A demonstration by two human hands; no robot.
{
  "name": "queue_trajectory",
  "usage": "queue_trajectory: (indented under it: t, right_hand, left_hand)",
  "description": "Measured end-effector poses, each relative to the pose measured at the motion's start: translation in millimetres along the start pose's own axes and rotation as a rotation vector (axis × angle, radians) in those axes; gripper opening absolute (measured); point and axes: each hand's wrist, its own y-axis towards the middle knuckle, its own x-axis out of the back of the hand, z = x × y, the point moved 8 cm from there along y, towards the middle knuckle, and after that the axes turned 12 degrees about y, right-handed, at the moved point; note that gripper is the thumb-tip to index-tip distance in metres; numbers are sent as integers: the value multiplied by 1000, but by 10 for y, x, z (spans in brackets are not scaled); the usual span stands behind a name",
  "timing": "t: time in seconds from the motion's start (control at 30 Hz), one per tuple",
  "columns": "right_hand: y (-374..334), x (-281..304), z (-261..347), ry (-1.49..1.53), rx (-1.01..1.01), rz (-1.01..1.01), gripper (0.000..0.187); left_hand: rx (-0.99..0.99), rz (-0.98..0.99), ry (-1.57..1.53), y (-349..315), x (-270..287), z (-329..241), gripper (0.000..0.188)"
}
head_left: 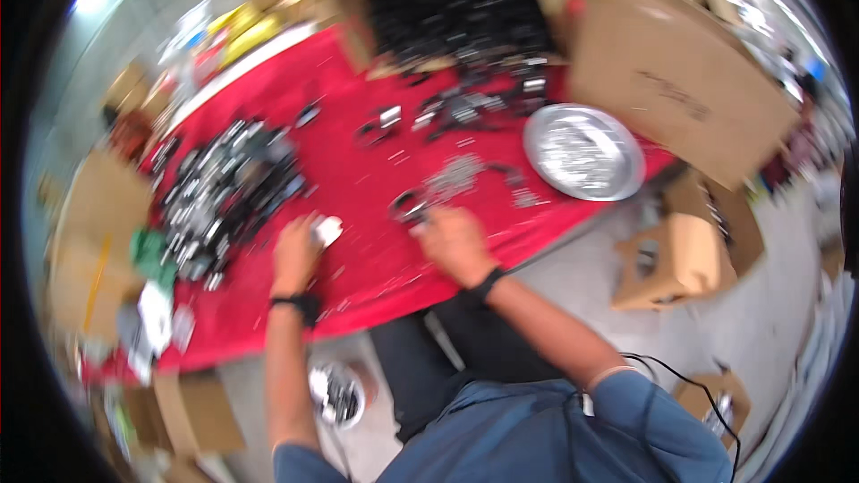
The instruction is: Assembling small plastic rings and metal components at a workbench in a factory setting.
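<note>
Motion blur softens the whole view. At the near left of the red-covered table, my left hand (297,252) is closed on a small white piece (328,231) that shows at its fingertips; its exact kind is too smeared to tell. My right hand (454,240), nearer the middle, pinches a dark ring-shaped piece (408,206) with an open centre. Just beyond that hand lies a spread of small silvery pieces (455,175). Both wrists wear black bands.
A heap of black and silver parts (224,183) covers the table's left. A round metal tray (537,148) of small shiny pieces stands at the right. Behind are loose dark parts (470,109) and a cardboard box (353,13) of black pieces. Below sits a bucket (362,407).
</note>
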Motion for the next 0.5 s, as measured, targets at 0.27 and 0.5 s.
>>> queue_trajectory:
  t: [0.27, 0.5]
  right_hand:
    - [-151, -11, -171, 104, -67, -36, 31]
    - [-191, -13, -274, 114, -96, -4, 33]
  left_hand:
    - [77, 182, -205, 189, -288, 341, 52]
    - [4, 194, -72, 130, -46, 50, 64]
